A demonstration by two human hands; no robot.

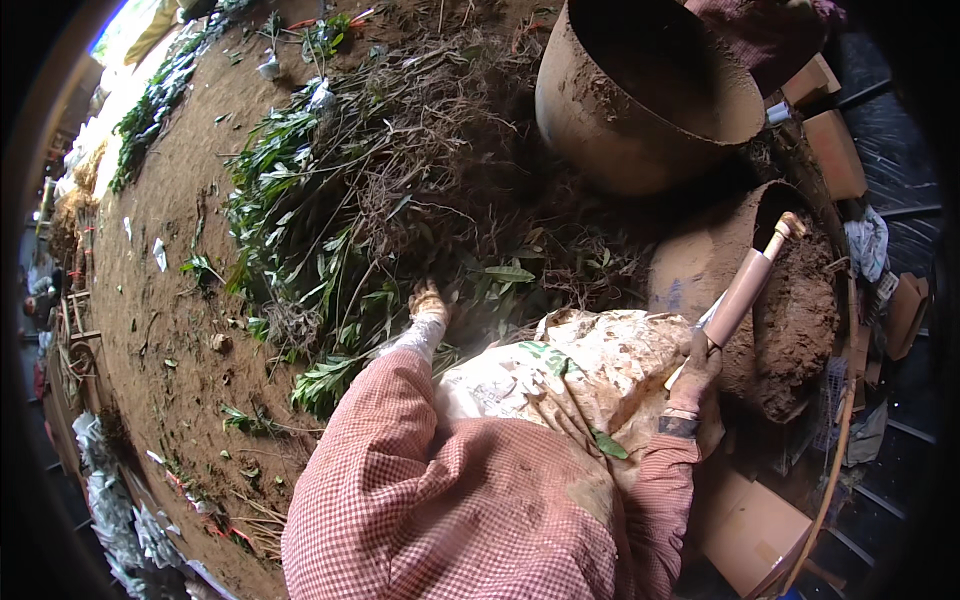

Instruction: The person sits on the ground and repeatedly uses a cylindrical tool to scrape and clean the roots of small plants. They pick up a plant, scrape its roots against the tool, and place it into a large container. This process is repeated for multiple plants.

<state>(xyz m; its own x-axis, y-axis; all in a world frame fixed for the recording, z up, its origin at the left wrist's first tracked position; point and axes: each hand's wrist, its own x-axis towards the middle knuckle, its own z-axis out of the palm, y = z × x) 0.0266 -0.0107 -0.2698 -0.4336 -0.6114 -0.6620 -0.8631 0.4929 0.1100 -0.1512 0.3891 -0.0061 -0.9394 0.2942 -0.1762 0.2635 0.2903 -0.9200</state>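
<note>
My left hand, muddy and with clear plastic round the wrist, reaches into the near side of a heap of leafy plants; whether its fingers hold a stem cannot be told. The plants' bare roots lie towards the top middle. My right hand, also muddy, grips a brownish tube with a light knobbed end. A dirty white plastic sack covers my lap. Beyond the tube, a tipped container is packed with wet brown mud.
A large mud-coated tub stands at the upper right, with another person's checked sleeve behind it. Cardboard boxes lie along the right. A bent pole curves down that side. More cut greenery lies on the dirt floor, upper left.
</note>
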